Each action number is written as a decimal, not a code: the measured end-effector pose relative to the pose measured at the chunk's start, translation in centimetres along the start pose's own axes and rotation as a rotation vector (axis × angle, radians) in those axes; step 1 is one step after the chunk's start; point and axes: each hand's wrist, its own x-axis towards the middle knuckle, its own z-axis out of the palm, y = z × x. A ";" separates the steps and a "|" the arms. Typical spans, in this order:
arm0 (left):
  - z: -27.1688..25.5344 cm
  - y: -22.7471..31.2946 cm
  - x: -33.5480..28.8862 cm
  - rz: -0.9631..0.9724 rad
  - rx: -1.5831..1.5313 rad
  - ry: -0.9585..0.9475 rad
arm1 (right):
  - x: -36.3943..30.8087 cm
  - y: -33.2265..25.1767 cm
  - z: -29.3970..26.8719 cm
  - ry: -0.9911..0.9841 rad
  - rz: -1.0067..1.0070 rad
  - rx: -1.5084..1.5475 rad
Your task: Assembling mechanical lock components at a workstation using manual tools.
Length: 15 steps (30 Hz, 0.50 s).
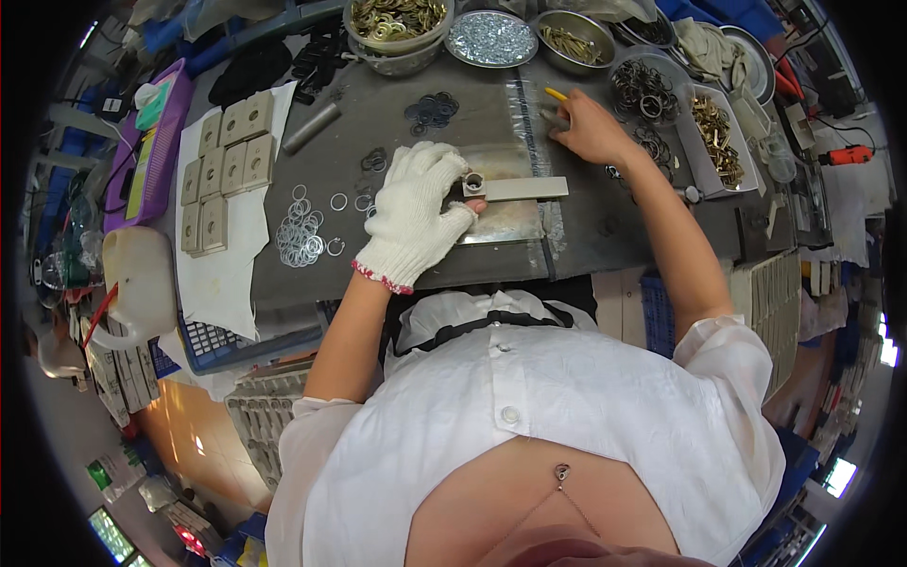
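Note:
My left hand (416,194), in a white knitted glove with bare thumb tip, closes around the round collar (474,181) at one end of a flat grey metal bar (534,188). The bar lies across a shiny metal plate (505,225) on the dark work mat. Farther right, my bare right hand (593,128) has its fingers curled at a slim yellow-ended object (556,94); a grey piece shows under the fingertips, and what they grip is mostly hidden. Silver rings (302,236) lie in a loose heap left of the glove, and dark rings (432,111) beyond it.
Grey blocks with holes (227,165) sit on white paper at left, beside a grey cylinder (312,128) and purple basket (146,142). Bowls of brass pieces (397,19) and silver parts (491,40) line the back. A white box of brass parts (715,140) stands right.

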 end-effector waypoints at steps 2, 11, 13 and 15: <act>0.1 0.0 -0.3 -0.001 0.012 0.022 | -1.6 -1.0 0.4 0.156 -0.048 0.131; 1.3 0.1 0.2 0.066 -0.075 0.191 | -4.4 -8.6 2.7 -0.035 -0.094 0.834; 1.5 -0.1 0.2 0.071 -0.071 0.225 | -4.3 -9.0 2.7 -0.004 -0.093 0.638; 1.6 -0.3 0.3 0.124 -0.049 0.257 | -4.5 -8.9 2.9 0.023 -0.108 0.636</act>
